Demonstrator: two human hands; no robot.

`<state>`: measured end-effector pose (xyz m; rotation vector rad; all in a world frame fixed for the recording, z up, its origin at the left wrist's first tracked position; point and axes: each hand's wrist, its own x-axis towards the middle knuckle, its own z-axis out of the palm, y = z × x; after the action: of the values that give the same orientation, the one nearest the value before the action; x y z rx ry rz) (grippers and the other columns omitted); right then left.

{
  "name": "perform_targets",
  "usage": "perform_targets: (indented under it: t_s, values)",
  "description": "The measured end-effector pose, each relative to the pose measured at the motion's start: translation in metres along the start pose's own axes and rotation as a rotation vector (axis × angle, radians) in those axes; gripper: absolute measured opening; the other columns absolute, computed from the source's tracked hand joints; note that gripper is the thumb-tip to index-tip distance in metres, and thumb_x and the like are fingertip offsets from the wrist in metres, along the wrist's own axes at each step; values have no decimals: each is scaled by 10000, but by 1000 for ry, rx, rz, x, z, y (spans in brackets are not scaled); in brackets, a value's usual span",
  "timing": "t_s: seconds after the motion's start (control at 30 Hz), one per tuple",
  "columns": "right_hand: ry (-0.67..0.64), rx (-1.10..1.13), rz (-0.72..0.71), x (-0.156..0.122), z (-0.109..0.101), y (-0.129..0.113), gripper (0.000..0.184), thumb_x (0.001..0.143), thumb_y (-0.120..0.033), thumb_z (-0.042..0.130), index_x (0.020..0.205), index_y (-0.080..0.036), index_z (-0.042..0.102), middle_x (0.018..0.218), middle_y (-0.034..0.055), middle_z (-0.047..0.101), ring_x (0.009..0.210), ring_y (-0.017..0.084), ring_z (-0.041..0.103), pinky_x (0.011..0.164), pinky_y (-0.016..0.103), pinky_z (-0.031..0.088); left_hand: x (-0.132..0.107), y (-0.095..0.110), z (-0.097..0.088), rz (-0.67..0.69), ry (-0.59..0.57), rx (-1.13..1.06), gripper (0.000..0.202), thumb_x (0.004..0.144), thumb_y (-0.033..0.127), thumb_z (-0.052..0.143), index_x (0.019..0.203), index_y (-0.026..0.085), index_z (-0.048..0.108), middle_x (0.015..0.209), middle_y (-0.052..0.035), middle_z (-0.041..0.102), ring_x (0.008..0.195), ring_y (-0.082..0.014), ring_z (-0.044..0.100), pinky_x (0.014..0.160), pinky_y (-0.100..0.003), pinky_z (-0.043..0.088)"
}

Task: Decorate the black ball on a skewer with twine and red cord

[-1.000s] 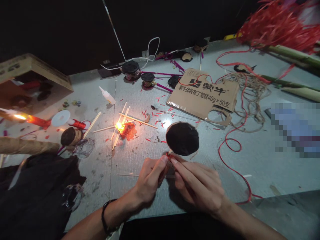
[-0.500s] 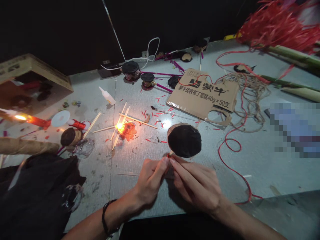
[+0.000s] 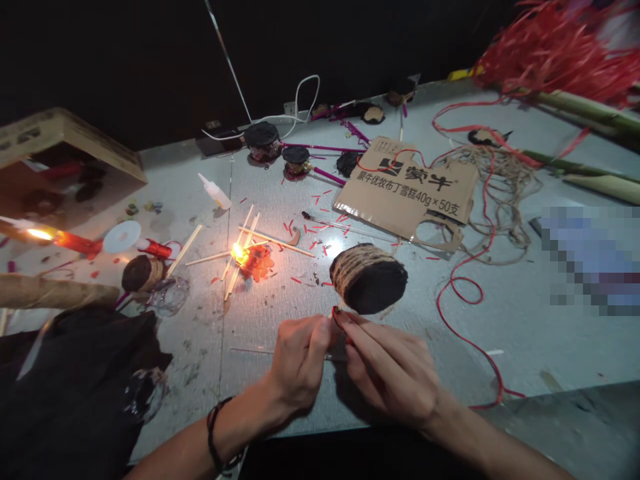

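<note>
Work surface: Grey, scuffed workbench [image 3: 515,347], lit by open flames and littered with red clippings [image 3: 315,198].

Landmark: Printed cardboard sheet [image 3: 405,190], upper centre of the bench.

Materials beyond landmark: Red raffia bundle [image 3: 550,47] and long green stalks [image 3: 590,110] lie to its right; a loose jute twine tangle [image 3: 495,193] overlaps its right edge, probably kept there for easy reach.

Items left of landmark: Black-topped discs [image 3: 263,137] stand in a row; a glue bottle [image 3: 215,191] lies lower down. A small fire [image 3: 240,253] burns among crossed wooden sticks [image 3: 270,240], and a lit red candle [image 3: 75,243] sits further left.

Item in hand: Twine-wrapped black disc [image 3: 367,279], held in the air just below the landmark, tilted, its coils showing on the left side.

Right hand [image 3: 387,370]: Thumb and forefinger pinch narrowly on the disc's short stem [image 3: 337,311], apparently keeping the face clear.

Left hand [image 3: 297,363]: Fingers curl closely beside the stem; any grip is hidden.
</note>
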<state>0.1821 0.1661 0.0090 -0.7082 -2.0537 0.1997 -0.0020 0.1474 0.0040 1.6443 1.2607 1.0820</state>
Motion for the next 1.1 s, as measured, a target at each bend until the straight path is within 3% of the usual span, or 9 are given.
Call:
perform_targets:
  t_s: [0.17,0.33,0.77,0.97,1.1]
  values:
    - [5,3,2,-1,2,1,528,982,-10,597,1509,-46,611,1150,163,862,1023,233,854,818,294,722,1,-2,0,47,19,78,442,1137,244,396,697,228,357,614,50,372,526,-107,359,561,-273,307]
    - [12,7,4,-2,2,1,466,993,-15,596,1457,-30,637,1167,188,855,1033,239,852,803,299,721,4,-3,-1,114,58,110,456,1126,251,432,683,229,325,590,67,306,489,-89,320,513,-251,284]
    - [16,-18,17,-8,5,3,528,1033,-35,652,1551,-87,559,1014,110,869,805,212,841,680,301,706,1,-7,-1,57,26,117,482,1126,356,477,679,224,353,604,63,316,519,-94,331,529,-255,289]
    - [3,3,39,-13,5,5,675,1012,-9,587,1663,-154,481,1034,100,870,864,228,849,732,302,718,2,-6,-1,71,12,70,476,1145,338,428,688,224,357,612,62,319,522,-98,328,530,-259,293]
    - [-18,21,59,-12,6,5,650,1008,-3,569,1639,-140,492,1050,107,853,864,216,832,726,294,703,2,-7,-1,69,6,64,469,1152,339,423,699,218,393,622,55,353,531,-97,351,539,-253,306]
